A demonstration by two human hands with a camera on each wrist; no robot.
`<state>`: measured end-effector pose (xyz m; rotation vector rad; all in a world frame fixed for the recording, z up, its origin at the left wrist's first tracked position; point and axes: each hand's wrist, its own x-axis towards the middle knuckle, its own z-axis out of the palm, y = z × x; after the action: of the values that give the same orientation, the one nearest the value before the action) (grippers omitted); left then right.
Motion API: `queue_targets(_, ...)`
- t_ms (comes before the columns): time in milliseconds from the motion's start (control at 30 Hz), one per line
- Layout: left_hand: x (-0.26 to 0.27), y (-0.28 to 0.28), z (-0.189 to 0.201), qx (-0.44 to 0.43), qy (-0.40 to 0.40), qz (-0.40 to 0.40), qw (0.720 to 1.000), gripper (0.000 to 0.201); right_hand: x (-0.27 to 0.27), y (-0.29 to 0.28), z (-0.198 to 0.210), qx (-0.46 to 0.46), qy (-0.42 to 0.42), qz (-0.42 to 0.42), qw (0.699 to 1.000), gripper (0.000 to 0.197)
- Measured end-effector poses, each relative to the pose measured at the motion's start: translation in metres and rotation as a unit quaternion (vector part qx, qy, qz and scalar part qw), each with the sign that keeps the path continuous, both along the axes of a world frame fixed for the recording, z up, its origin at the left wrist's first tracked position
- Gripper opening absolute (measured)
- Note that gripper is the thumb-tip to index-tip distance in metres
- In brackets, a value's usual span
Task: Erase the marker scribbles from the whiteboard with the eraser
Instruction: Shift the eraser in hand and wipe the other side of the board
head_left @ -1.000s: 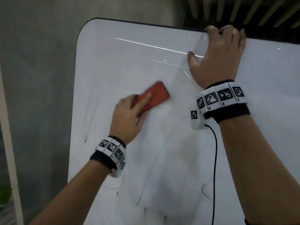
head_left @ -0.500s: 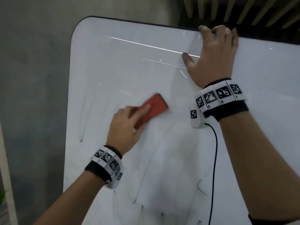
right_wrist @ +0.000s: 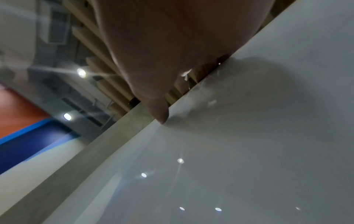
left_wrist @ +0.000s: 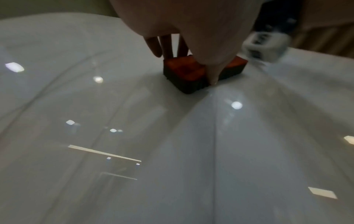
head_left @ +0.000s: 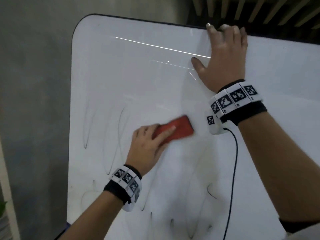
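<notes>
two hands on this one, and loads of faint marker scribbles point(head_left: 119, 135) still loop over the lower half of the whiteboard point(head_left: 131, 80), so i'd guess it's only partway done. for this step i'd keep the felt flat on the surface and run long overlapping passes down through the loops on the lower left and along the bottom, otherwise thin lines like these just get skipped or smeared. the red eraser point(head_left: 174, 130) sits around the middle of the board, pressed against it, with the left hand point(head_left: 147, 144) on top: fingers lie along its back and the thumb hooks down its side in the left wrist view point(left_wrist: 214, 74), so it's a real grip on it. the right hand point(head_left: 223, 59) steadies things, palm flat on the board, thumb spread out, fingers curled over the top edge. that bracing seems worth keeping so the board doesn't wobble under pressure.
</notes>
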<state>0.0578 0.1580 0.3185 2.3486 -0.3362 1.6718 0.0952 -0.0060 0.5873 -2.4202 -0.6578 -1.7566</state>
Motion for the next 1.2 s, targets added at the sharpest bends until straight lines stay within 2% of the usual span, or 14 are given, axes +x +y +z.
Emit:
queue_targets(100, 0.006, 0.024, 0.014, -0.187, 0.017, 0.052, 0.981, 0.054, -0.006, -0.018, -0.008, -0.051, 0.01, -0.009, 0.999, 0.082)
queue_targets(167, 0.007, 0.018, 0.015, -0.251, 0.018, 0.067, 0.965, 0.055, -0.01, -0.028, -0.02, -0.064, 0.014, -0.017, 0.998, 0.085)
queue_targets(233, 0.001, -0.013, 0.002, -0.189, 0.009, 0.031, 0.981, 0.054, -0.011, -0.035, -0.032, -0.077, 0.012, -0.028, 0.997, 0.087)
queue_targets(333, -0.012, -0.068, -0.036, 0.027, 0.014, -0.047, 0.998, 0.05, -0.012, -0.038, -0.036, -0.087, 0.014, -0.037, 0.995, 0.089)
queue_targets(400, -0.012, -0.081, -0.05, 0.064, 0.021, -0.054, 0.996, 0.049, -0.012, -0.038, -0.035, -0.091, 0.019, -0.037, 0.995, 0.09)
queue_targets(500, -0.009, -0.072, -0.041, -0.015, 0.014, -0.039, 0.999, 0.052, -0.012, -0.044, -0.036, -0.107, 0.028, -0.03, 0.993, 0.091)
queue_targets(633, -0.002, -0.053, -0.012, -0.265, 0.013, 0.013, 0.964, 0.059, -0.013, -0.063, -0.047, -0.137, 0.03, -0.01, 0.99, 0.089)
queue_targets(700, -0.004, -0.065, -0.012, -0.249, 0.014, 0.011, 0.968, 0.058, -0.013, -0.071, -0.056, -0.146, 0.028, -0.003, 0.989, 0.088)
queue_targets(800, -0.017, -0.101, -0.037, -0.06, 0.028, -0.048, 0.997, 0.053, -0.011, -0.077, -0.061, -0.158, 0.023, -0.002, 0.987, 0.086)
queue_targets(867, -0.018, -0.105, -0.042, -0.001, 0.037, -0.049, 0.998, 0.052, -0.012, -0.079, -0.061, -0.157, 0.022, 0.013, 0.987, 0.084)
queue_targets(967, -0.008, -0.084, -0.013, -0.12, 0.027, 0.003, 0.992, 0.056, -0.014, -0.089, -0.061, -0.149, 0.02, 0.039, 0.988, 0.075)
queue_targets(1067, 0.001, -0.053, 0.023, -0.297, 0.017, 0.032, 0.954, 0.059, -0.015, -0.103, -0.065, -0.158, 0.011, 0.042, 0.987, 0.066)
queue_targets(1133, 0.003, -0.056, 0.029, -0.295, 0.014, 0.047, 0.954, 0.059, -0.015, -0.111, -0.068, -0.162, 0.006, 0.047, 0.986, 0.063)
queue_targets(1200, -0.003, -0.083, 0.011, -0.215, 0.012, 0.034, 0.976, 0.056, -0.014, -0.115, -0.071, -0.162, 0.007, 0.053, 0.985, 0.061)
